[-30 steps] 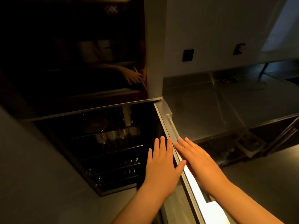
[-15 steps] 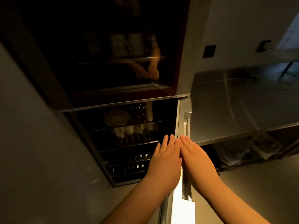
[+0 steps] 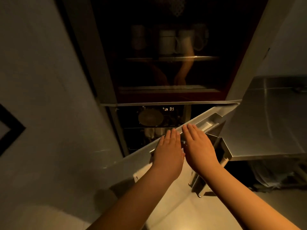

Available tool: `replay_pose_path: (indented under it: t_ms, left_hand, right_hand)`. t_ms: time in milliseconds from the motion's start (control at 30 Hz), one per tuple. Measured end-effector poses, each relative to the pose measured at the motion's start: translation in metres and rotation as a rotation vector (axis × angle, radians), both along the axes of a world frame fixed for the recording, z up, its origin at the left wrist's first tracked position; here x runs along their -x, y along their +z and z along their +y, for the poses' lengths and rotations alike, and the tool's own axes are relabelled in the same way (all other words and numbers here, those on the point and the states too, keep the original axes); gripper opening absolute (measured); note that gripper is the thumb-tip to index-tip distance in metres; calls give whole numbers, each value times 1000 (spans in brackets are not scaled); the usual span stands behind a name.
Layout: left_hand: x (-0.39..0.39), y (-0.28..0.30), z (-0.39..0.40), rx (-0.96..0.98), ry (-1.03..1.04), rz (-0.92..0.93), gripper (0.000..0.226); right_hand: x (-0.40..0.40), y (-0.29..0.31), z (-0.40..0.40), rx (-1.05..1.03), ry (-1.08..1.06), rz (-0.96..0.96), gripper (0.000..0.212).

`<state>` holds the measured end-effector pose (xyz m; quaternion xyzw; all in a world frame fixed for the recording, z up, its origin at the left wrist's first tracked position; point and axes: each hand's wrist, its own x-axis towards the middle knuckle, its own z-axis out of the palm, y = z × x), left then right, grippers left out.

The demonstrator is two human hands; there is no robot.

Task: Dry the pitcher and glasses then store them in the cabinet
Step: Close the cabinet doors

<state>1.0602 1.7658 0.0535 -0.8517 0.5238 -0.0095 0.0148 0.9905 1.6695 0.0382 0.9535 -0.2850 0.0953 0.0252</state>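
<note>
My left hand and my right hand lie flat, side by side, with straight fingers pressed on the outer face of the lower cabinet door near its metal handle. The door stands partly ajar. Behind it, wire shelves hold a round plate and pale cups in the dark cabinet. Above, behind a dark glass door that reflects my arms, white mugs and a jug-like vessel stand on a shelf. Neither hand holds anything.
A grey wall closes off the left side. A steel countertop runs to the right of the cabinet, with dark open space beneath it. Pale floor lies below my arms.
The lower door has swung further towards the cabinet under both flat hands, narrowing the gap. My view has shifted right and upward, showing more of the upper glass door.
</note>
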Motion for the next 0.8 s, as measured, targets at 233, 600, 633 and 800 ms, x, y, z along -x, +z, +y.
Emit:
replay_pose_path:
  t_ms: [233,600,633,800]
  left_hand:
    - [-58,-30,-3,119,-25,-160,63]
    - [-126,-40,-31,97,-57,-68,65]
    - [-129,-41,-32,87,-61,-62,64]
    - [-142,-45,-45,100,-47,-4,60]
  right_hand:
    - [-42,-14,-13,8,28,-62,71]
    - [-85,-28,-54,64,89,-6,73]
    - [-87,-29,-58,72,96,3,73]
    - [-90,-36,-81,80,145,94,71]
